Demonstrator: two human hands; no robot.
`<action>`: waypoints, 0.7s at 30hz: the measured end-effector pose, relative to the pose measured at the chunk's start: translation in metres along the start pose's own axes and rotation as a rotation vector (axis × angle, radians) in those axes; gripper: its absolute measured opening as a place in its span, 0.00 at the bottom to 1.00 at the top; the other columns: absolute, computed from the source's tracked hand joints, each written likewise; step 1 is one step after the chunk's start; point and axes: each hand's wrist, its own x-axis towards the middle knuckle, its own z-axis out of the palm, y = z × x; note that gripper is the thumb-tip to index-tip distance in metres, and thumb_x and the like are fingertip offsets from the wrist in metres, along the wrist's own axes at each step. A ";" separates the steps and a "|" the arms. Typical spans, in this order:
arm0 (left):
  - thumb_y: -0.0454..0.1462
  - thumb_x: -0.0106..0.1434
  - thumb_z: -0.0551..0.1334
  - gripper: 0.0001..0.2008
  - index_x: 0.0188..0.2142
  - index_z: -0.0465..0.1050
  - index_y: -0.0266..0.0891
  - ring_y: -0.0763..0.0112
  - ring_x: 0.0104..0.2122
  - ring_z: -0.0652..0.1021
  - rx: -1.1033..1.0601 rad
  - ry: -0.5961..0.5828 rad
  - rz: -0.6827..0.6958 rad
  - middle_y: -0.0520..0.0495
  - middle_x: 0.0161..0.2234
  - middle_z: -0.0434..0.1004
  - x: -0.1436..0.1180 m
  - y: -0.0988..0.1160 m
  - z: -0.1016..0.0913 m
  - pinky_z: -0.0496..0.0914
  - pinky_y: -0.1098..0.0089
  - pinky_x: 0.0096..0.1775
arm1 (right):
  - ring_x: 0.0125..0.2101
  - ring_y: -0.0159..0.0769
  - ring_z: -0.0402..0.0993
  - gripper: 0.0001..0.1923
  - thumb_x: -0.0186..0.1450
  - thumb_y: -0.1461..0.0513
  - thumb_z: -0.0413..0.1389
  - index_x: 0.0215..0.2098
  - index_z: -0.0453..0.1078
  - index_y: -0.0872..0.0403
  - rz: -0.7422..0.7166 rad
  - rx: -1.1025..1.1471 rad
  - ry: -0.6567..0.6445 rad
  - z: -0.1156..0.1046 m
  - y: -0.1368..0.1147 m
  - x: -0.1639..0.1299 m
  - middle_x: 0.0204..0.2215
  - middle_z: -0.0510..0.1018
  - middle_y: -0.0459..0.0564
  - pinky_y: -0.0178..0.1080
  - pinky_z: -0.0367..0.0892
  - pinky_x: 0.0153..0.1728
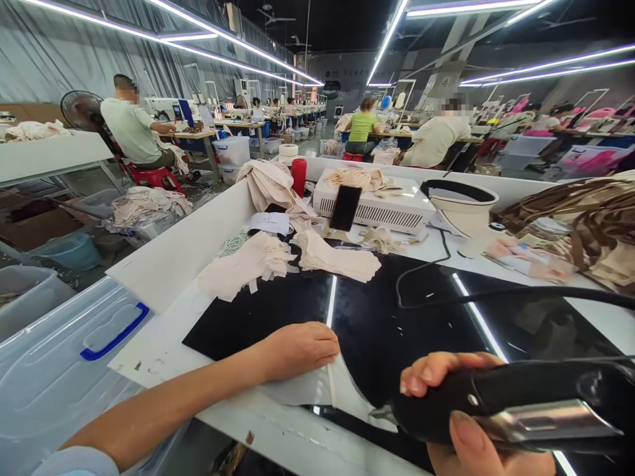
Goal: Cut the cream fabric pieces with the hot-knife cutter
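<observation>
My left hand (300, 352) reaches in from the lower left, its fingers pressed together on the edge of a thin whitish fabric piece (350, 390). A narrow pale strip runs down the fabric just below those fingertips. The cloth lies over the front edge of a glossy black board (297, 314). My right hand (471, 439) is wrapped around a bulky black corded hand tool (536, 387) with a silver metal plate on its side. The tool's pointed metal tip is at the fabric's right end; whether it touches the cloth I cannot tell.
Two stacks of cream fabric pieces (248, 264) lie behind the board. Farther back are a phone (346, 207), a white vented box (381, 210), a red thread cone (298, 176) and a white visor-like item (461, 205). A black cable (520, 291) crosses the right side. Several people sit beyond.
</observation>
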 end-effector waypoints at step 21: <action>0.38 0.81 0.53 0.15 0.48 0.78 0.37 0.68 0.52 0.80 -0.182 0.022 -0.121 0.44 0.52 0.80 -0.016 0.009 0.003 0.76 0.71 0.56 | 0.24 0.34 0.72 0.19 0.58 0.54 0.72 0.43 0.73 0.49 -0.044 0.113 0.128 0.041 0.011 0.035 0.26 0.75 0.42 0.38 0.73 0.25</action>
